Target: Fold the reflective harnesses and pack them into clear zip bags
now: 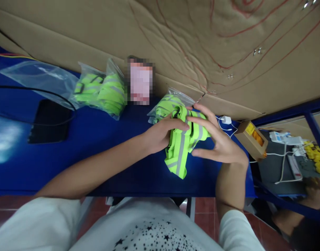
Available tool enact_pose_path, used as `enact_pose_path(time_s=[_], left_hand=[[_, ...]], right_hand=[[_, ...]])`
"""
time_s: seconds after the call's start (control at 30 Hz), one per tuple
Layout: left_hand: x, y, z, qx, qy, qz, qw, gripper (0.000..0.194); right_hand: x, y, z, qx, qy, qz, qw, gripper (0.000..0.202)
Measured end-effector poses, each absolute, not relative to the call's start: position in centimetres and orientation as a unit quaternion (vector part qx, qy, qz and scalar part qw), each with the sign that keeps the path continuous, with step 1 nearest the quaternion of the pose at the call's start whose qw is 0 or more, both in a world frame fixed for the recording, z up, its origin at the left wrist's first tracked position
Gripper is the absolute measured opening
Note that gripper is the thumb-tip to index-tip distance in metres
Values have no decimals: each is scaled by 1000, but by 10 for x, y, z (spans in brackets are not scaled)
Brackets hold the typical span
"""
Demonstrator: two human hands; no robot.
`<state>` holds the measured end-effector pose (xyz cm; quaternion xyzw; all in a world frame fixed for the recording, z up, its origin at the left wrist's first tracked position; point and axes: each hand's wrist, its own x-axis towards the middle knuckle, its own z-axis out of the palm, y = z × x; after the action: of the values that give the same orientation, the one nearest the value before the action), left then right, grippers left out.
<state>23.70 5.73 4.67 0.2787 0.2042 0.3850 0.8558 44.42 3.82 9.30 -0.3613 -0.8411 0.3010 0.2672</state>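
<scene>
A bundle of lime-yellow straps with grey reflective stripes (pixel 181 146) is between my hands above the blue table (pixel 139 174), one looped end hanging down toward me. My left hand (pixel 162 134) is closed on the bundle's left side, its thumb across the top. My right hand (pixel 217 139) has its fingers spread around the bundle's right side, fingertips at its upper edge and thumb apart below. Just behind the bundle lies a clear bag with more lime straps (pixel 166 104), partly covered by it.
Bagged lime straps (pixel 111 92) lie at the back left, near a black flat object (pixel 50 122) and a cable. A cardboard wall (pixel 97 31) stands behind. To the right are a white charger (pixel 226 120), a windowed box (pixel 251 139) and another person's hand (pixel 315 191).
</scene>
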Motion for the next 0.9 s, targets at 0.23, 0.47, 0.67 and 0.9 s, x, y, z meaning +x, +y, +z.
enact_pose_path(time_s=[0.23, 0.47, 0.67, 0.9], left_hand=[[247, 52, 33, 297, 208, 407, 838, 74], [235, 18, 23, 360, 308, 456, 753, 79], [218, -20, 7, 355, 378, 473, 712, 76], [190, -46, -20, 511, 499, 532, 455, 63]], right_hand=[[455, 7, 17, -413, -571, 573, 418, 80], [420, -54, -24, -409, -373, 746, 371, 47], [397, -70, -24, -366, -314, 801, 356, 41], [357, -93, -40, -363, -102, 864, 333, 35]])
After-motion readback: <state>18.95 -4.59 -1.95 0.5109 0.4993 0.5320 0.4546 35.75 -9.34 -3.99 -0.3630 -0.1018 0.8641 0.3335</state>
